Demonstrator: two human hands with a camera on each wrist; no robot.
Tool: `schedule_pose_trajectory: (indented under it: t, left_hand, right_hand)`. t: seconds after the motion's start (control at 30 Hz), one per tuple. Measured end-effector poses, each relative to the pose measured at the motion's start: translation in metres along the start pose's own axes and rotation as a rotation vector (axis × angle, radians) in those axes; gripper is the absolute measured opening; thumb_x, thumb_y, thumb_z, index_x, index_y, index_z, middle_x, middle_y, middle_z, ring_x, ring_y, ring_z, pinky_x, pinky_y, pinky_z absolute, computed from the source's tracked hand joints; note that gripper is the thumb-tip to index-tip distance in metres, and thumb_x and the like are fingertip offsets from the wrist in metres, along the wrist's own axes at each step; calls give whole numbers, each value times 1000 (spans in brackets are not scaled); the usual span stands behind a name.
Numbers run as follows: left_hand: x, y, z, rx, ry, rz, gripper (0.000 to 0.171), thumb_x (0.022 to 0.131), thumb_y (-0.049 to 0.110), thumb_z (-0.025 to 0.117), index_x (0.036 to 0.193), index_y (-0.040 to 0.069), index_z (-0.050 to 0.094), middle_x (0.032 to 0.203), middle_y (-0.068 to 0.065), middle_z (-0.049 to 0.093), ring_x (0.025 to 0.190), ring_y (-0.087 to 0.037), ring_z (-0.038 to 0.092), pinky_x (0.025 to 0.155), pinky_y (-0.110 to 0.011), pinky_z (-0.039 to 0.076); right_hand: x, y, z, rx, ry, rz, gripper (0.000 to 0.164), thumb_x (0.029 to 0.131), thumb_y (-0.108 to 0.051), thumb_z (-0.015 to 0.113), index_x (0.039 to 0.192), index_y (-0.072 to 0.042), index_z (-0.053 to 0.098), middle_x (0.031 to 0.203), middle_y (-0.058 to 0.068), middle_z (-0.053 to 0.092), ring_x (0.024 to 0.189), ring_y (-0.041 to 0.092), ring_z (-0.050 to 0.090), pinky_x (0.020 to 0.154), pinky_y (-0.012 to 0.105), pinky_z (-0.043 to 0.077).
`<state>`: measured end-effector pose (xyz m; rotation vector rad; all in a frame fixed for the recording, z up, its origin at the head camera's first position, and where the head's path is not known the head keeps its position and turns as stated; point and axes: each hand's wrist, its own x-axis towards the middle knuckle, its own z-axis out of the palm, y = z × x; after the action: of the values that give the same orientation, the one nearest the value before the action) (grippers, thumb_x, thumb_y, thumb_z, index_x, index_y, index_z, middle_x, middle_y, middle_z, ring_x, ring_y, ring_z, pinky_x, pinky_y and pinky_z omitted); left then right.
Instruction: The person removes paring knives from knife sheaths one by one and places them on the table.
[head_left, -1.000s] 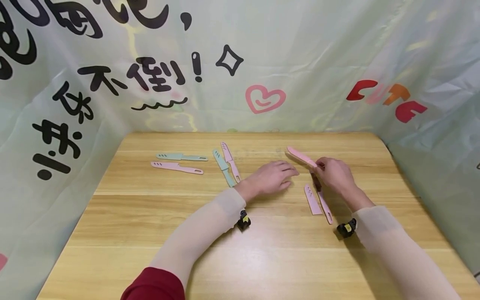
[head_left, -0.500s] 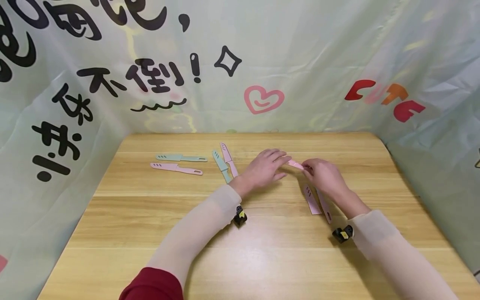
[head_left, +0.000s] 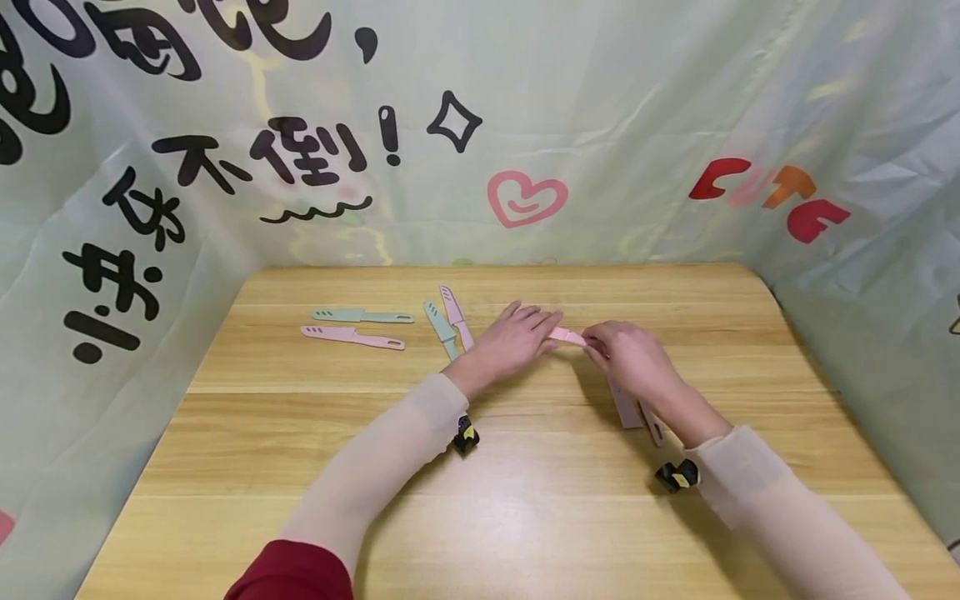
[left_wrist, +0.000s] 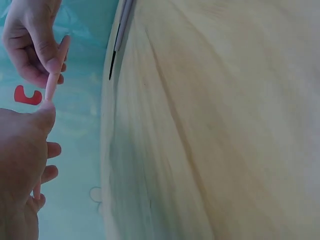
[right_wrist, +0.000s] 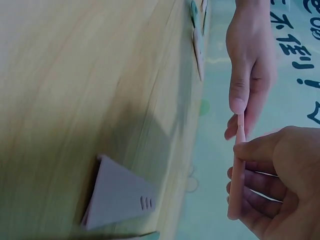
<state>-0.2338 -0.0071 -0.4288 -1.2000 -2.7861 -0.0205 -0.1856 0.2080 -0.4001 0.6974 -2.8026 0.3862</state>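
Both hands hold a pink knife above the table. My left hand pinches its sheathed blade end, thumb on the near side and fingers behind, as the left wrist view shows. My right hand grips the handle between thumb and curled fingers. The sheath covers the blade. Below my right hand lie a loose pale pink sheath and a bare knife with a pink handle; its dark blade shows in the left wrist view.
Left on the wooden table lie a green knife and a pink knife, side by side. Nearer my left hand are another green knife and pink knife, partly hidden by the wrist. A printed curtain stands behind.
My right hand has carried the pink knife leftward from near the bare knife. The left hand, earlier apart from it, now holds its blade end. Both hands have drifted left.
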Motion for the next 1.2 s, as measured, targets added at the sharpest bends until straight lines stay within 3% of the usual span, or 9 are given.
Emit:
schedule_pose_trajectory:
  t: [0.23,0.43,0.63,0.83,1.03,1.2]
  left_hand:
    - [-15,-4,-1,-10,89,72,48,107,31,41,148,7,42,134,-6,59,126,-23,52,115,-40,31]
    - [-27,-6,-3,-30,116,63,42,105,28,47,140,6,52,129,-7,62,119,-22,57,108,-37,41]
    - [-38,-6,-8,-59,146,36,38,103,25,53,136,6,56,127,-7,63,118,-21,58,107,-37,43]
    - [-50,-4,-8,-90,157,22,36,102,24,54,133,6,58,128,-9,62,118,-22,58,106,-36,44]
    - [-63,-4,-9,-112,166,15,39,100,23,58,134,3,57,128,-10,62,118,-23,58,108,-35,42]
    - [-74,-7,-9,-125,180,1,39,100,22,58,135,4,57,127,-9,63,118,-23,58,108,-34,42]
  right_hand:
    - [0,-7,6,24,41,-59,18,87,-12,74,102,-3,72,92,9,71,80,27,66,69,46,56]
    - [2,-12,14,45,105,-149,19,84,-11,77,101,-2,72,91,9,71,78,26,67,68,44,57]
    - [3,-19,17,59,170,-226,17,84,-8,76,99,-2,72,93,9,71,84,29,67,71,45,57]
    - [2,-28,20,38,149,-222,14,88,-12,73,100,-5,73,97,7,71,89,28,66,72,51,57]
    - [3,-34,26,66,154,-264,15,85,-10,75,98,-4,71,93,7,70,86,26,65,76,42,57]
    - [4,-39,31,47,180,-299,19,85,-14,77,100,-4,72,95,7,70,88,26,66,78,41,57]
